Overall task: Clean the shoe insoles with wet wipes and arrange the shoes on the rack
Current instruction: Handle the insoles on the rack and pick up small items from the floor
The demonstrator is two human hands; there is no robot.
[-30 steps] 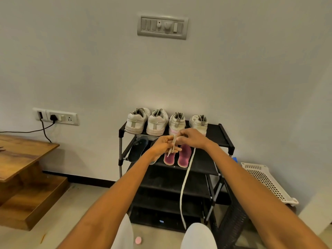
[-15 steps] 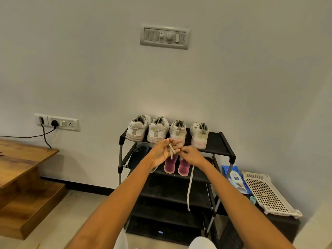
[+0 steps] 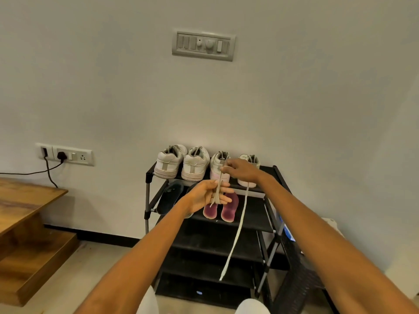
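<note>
Holding a pale shoelace [image 3: 217, 193] in front of the black shoe rack [image 3: 269, 214], both arms stretched forward. Left hand [image 3: 205, 197] palm-up, fingers loosely curled, lace wound across them with a short end dangling below. Right hand [image 3: 240, 169] higher and just to the right, fingertips pinching the same lace near the top; long free end hanging down from under it past the lower shelves, well clear of the floor. Both hands in front of the rack's upper two shelves.

Top shelf: four white sneakers, heels toward the camera, in a row: far-left sneaker [image 3: 169, 160], second sneaker [image 3: 195, 163], third sneaker [image 3: 218, 165] partly behind the lace, fourth sneaker [image 3: 249, 175] largely hidden by the right hand. Second shelf: pink insoles [image 3: 229, 210] side by side just below the left hand; dark insole [image 3: 170, 196] at the left end.

No readable brand or writing on shoes or rack; blue-and-white packet [image 3: 288, 234] to the right of the rack mostly hidden by the right forearm, print illegible.

Plain pale wall behind, switch panel [image 3: 203, 45] high up, wall socket [image 3: 65, 154] at left with black plug and cable. Wooden steps [image 3: 29, 227] at left, light floor below.
</note>
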